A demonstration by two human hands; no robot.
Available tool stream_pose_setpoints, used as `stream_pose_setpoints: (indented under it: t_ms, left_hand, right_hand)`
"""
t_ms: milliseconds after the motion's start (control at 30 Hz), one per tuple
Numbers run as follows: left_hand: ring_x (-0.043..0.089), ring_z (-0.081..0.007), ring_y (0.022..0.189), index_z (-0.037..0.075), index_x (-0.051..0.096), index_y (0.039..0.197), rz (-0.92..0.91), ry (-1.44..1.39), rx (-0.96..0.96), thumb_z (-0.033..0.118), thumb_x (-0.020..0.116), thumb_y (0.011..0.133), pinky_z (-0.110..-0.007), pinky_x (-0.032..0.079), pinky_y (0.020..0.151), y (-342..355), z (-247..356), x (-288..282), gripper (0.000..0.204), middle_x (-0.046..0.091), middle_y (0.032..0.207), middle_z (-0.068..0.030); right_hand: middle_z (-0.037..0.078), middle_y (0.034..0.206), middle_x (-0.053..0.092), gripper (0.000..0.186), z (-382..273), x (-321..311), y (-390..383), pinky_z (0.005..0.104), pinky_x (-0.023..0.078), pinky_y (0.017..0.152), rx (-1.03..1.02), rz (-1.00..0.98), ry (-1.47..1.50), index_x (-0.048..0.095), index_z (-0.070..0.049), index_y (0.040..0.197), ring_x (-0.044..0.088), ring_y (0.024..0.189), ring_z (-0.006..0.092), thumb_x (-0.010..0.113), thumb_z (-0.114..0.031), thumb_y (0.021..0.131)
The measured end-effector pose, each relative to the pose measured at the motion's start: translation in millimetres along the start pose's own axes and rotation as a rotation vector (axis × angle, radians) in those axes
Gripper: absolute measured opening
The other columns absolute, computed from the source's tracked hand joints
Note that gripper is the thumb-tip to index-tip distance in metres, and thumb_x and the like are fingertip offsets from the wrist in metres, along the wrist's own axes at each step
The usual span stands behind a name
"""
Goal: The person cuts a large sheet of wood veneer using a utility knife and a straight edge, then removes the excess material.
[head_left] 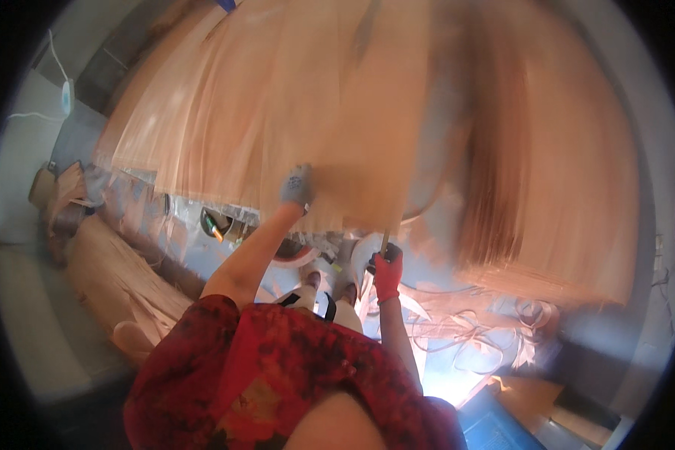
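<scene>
Broad, thin sheets of tan wood veneer (pixel 367 135) lie in overlapping layers in front of me, blurred by motion. My left hand (pixel 296 189), in a grey glove, rests on the near part of these sheets. Its fingers are too smeared to show whether they lie flat or curl. Lower and to the right, my right hand (pixel 387 276), in a red glove with dark fingers, is closed around a thin stick-like piece (pixel 385 243). That piece points up to the near edge of the sheet; its far end I cannot make out.
Another veneer stack (pixel 547 187) stands to the right, past a gap. Curled veneer strips (pixel 476 337) litter the floor there. A large bundle of veneer (pixel 127 281) lies at the left. Beneath the sheets' near edge is a green-and-orange object (pixel 214 226). A blue box-like thing (pixel 502 424) sits lower right.
</scene>
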State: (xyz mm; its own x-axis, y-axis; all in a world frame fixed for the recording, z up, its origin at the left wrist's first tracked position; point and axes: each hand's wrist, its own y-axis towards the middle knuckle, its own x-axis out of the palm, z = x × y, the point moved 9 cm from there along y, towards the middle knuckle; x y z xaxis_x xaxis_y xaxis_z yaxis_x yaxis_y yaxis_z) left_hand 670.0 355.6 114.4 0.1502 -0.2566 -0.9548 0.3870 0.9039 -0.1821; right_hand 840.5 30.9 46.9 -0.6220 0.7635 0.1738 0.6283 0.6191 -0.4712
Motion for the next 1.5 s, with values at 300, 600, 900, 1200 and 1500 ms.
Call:
stream_pose_setpoints:
  t_ms: [300,600,900,1200,1500]
  left_hand:
    - [0.052,-0.0410,0.125,0.005,0.033,0.149,0.161,0.147,-0.034,0.045,0.082,0.075,-0.052,0.042,0.101,-19.2,46.7,-22.9,0.098,0.053,0.135,-0.0235]
    - [0.065,-0.0406,0.104,0.007,0.057,0.127,0.166,-0.051,0.053,0.019,0.067,0.085,-0.049,0.051,0.088,13.9,17.3,-13.3,0.045,0.066,0.114,-0.0233]
    - [0.060,-0.0398,0.116,0.005,0.067,0.089,0.268,-0.489,0.523,0.011,0.070,0.076,-0.046,0.051,0.093,6.7,182.8,-44.0,0.015,0.064,0.120,-0.0220]
    - [0.053,-0.0392,0.123,0.006,0.064,0.096,-0.182,-0.251,1.068,0.014,0.069,0.078,-0.045,0.048,0.099,-66.7,378.6,37.1,0.020,0.057,0.128,-0.0139]
    - [0.031,-0.0431,0.144,0.007,0.055,0.136,0.374,-0.184,0.772,0.027,0.064,0.092,-0.056,0.023,0.119,-47.8,214.5,-12.3,0.050,0.040,0.153,-0.0213]
  right_hand:
    - [0.007,0.095,0.065,0.037,12.2,-3.2,7.4,0.0316,0.058,0.056,0.040,0.012,0.020,0.055,-0.008,0.121,0.068,0.072,0.0163,0.066,-0.005,0.086]
    - [0.010,0.098,0.064,0.042,29.9,6.8,13.3,0.0330,0.058,0.057,0.084,-0.039,0.012,0.049,-0.007,0.130,0.068,0.072,0.0190,0.062,-0.004,0.090]
    - [0.011,0.097,0.065,0.044,57.1,-11.0,33.2,0.0344,0.061,0.059,0.015,0.007,-0.141,0.050,-0.006,0.132,0.069,0.071,0.0209,0.062,-0.005,0.090]
    - [0.009,0.099,0.064,0.043,40.7,-1.1,23.5,0.0328,0.058,0.056,0.111,-0.022,-0.070,0.049,-0.007,0.132,0.069,0.070,0.0189,0.059,-0.006,0.090]
    - [-0.001,0.071,0.060,0.023,-20.7,-41.5,14.2,0.0241,0.041,0.047,-0.099,0.180,0.001,0.068,-0.005,0.114,0.051,0.055,0.0066,0.066,-0.018,0.095]
